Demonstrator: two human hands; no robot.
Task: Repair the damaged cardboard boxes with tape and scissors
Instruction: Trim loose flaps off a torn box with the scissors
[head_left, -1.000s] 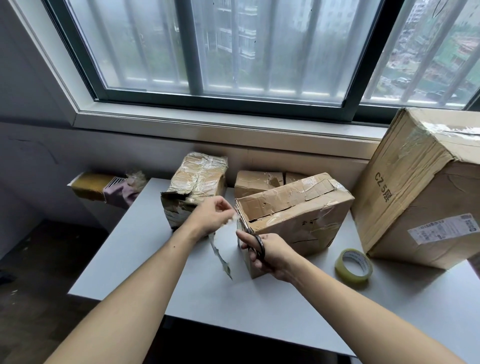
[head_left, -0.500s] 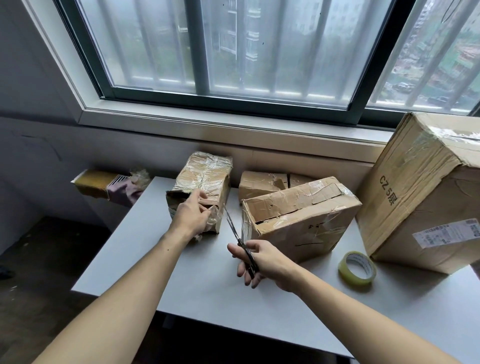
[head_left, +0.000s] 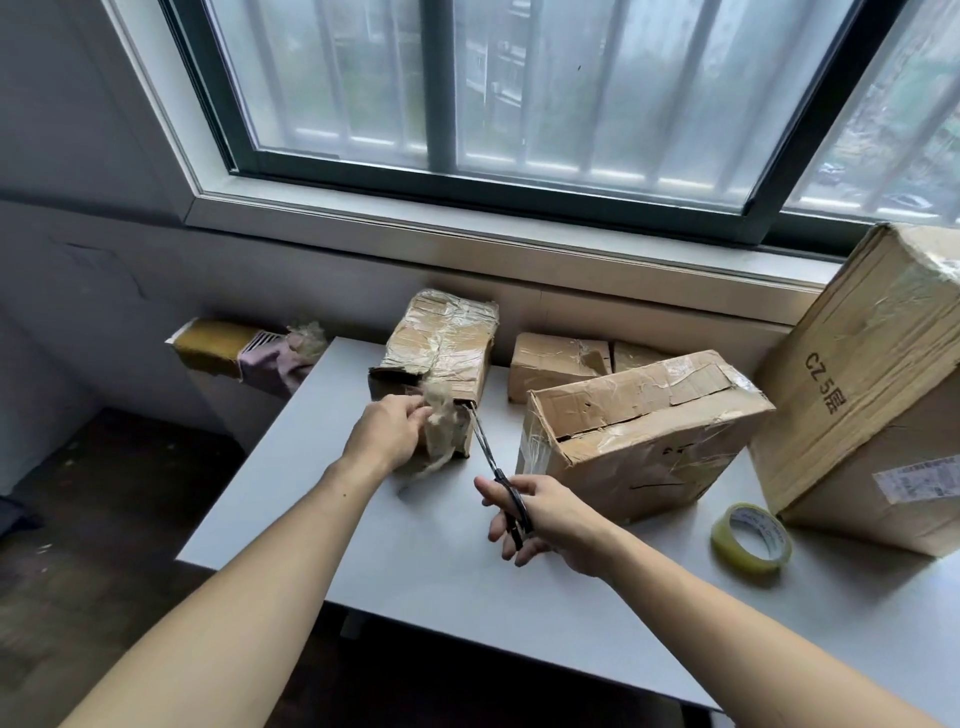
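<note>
Head view, left hand (head_left: 390, 435) pinching a crumpled wad of tape (head_left: 439, 415) against the tape-wrapped box (head_left: 441, 353) at frame centre, right hand (head_left: 540, 514) gripping scissors (head_left: 493, 462) — blades nearly closed, tips at that box's lower corner, tape roll (head_left: 751, 538) lower right on the table (head_left: 415, 571).

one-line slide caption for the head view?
Left hand grips crumpled tape at a battered box; right hand aims scissors at it.

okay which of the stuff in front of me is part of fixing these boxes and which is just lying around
In the job:
scissors, in right hand
crumpled box, left hand on its loose tape
middle box
tape roll

Lying about:
yellow package off the table
window sill
</note>
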